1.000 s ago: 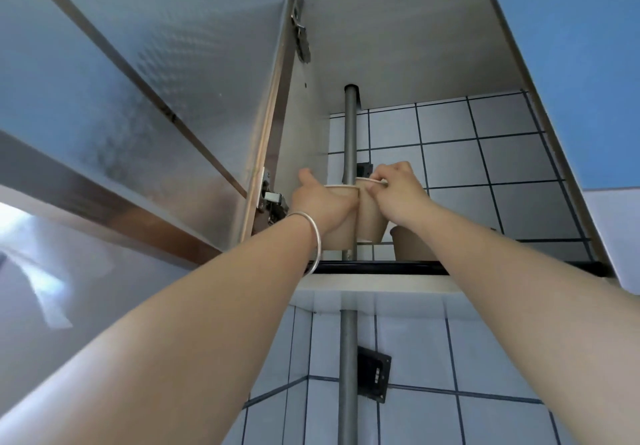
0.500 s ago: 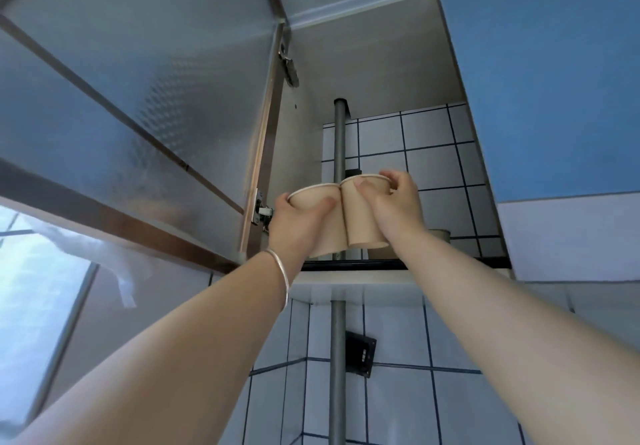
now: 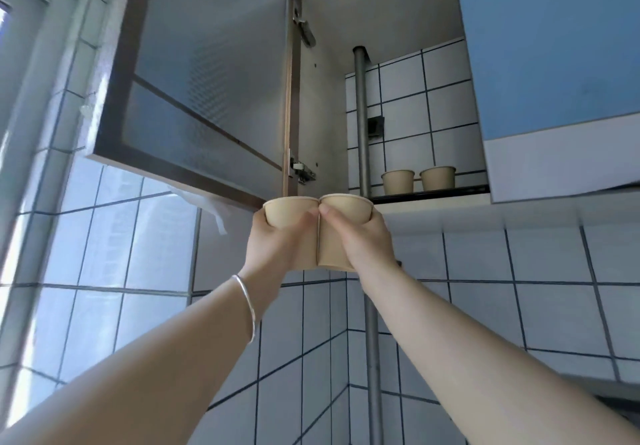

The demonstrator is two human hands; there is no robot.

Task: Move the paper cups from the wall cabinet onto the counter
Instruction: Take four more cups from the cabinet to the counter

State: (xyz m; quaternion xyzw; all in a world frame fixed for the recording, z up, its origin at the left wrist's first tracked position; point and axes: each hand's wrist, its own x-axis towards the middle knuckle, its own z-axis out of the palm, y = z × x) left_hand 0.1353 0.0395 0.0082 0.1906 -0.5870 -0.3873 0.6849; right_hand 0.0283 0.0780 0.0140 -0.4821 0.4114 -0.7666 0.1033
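My left hand [image 3: 277, 247] grips a tan paper cup [image 3: 287, 210], and my right hand [image 3: 363, 240] grips a second tan paper cup [image 3: 348, 209]. The two cups touch side by side, upright, just below and in front of the open wall cabinet's dark shelf edge [image 3: 429, 194]. Two more paper cups stand on that shelf at the back, one on the left [image 3: 398, 182] and one on the right [image 3: 437, 177]. The counter is out of view.
The frosted-glass cabinet door [image 3: 207, 73] hangs open to the upper left of my hands. A blue closed door [image 3: 554, 46] lies to the right. A grey vertical pipe [image 3: 362, 115] runs through the cabinet and down the tiled wall. A window [image 3: 31, 132] is at the left.
Both hands have lifted the two cups off the shelf and drawn them out and down, below the cabinet's bottom edge. Two remaining cups on the shelf have come into view.
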